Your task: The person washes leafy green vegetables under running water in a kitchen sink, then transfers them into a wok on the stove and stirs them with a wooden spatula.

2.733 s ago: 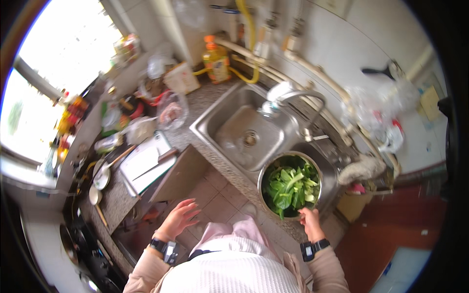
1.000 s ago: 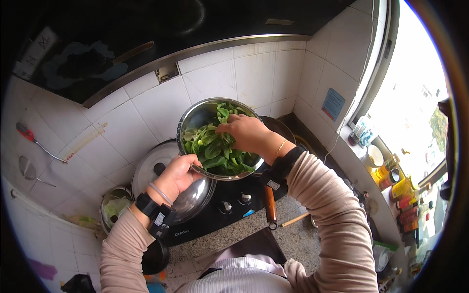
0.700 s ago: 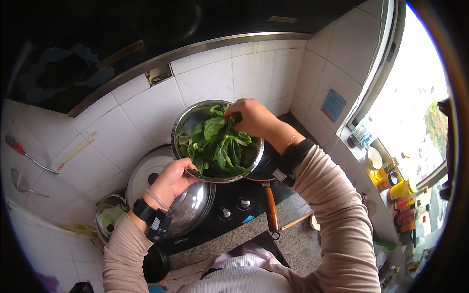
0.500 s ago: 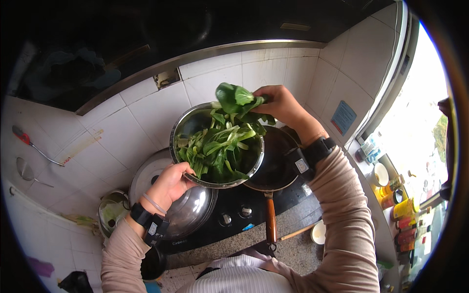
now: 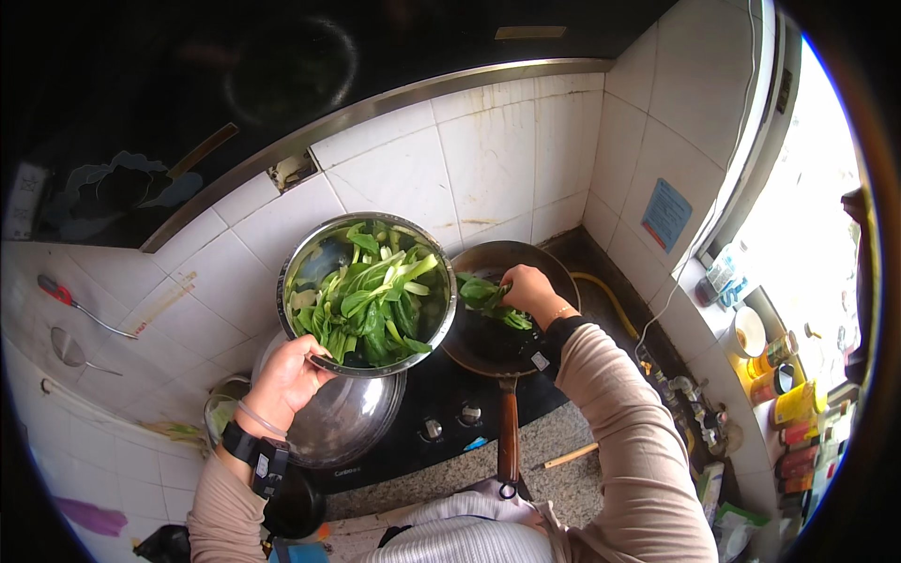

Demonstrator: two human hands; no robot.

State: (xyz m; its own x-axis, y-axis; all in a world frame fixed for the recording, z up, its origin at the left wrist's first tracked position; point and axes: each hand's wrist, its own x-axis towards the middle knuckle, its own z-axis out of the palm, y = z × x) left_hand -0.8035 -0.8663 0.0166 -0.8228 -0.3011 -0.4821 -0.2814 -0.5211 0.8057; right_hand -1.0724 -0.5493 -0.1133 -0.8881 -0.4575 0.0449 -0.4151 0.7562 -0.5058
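My left hand [image 5: 293, 373] grips the near rim of a steel bowl [image 5: 449, 298], thumb over the edge, and holds it up over a domed metal lid [image 5: 349, 419]. Leafy greens [image 5: 371, 305] with pale stems fill much of the bowl. To its right, a dark frying pan [image 5: 479, 355] with a wooden handle [image 5: 508, 432] stands on the black stove. Inside the pan's rim my right hand [image 5: 532, 293] is closed on a bunch of leafy greens [image 5: 486, 298], low over the pan's bottom. Its fingertips are partly hidden.
A yellow hose [image 5: 608, 298] and pipe fittings [image 5: 690, 399] run along the right wall. Several jars [image 5: 798, 403] line the window sill. A wooden stick [image 5: 571, 457] lies on the counter, and a dark pot [image 5: 296, 504] stands at the lower left. The range hood [image 5: 375, 103] overhangs the back.
My right hand has moved from above the bowl down into the frying pan, carrying greens. The bowl in my left hand has shifted left and a little lower, uncovering more of the pan.
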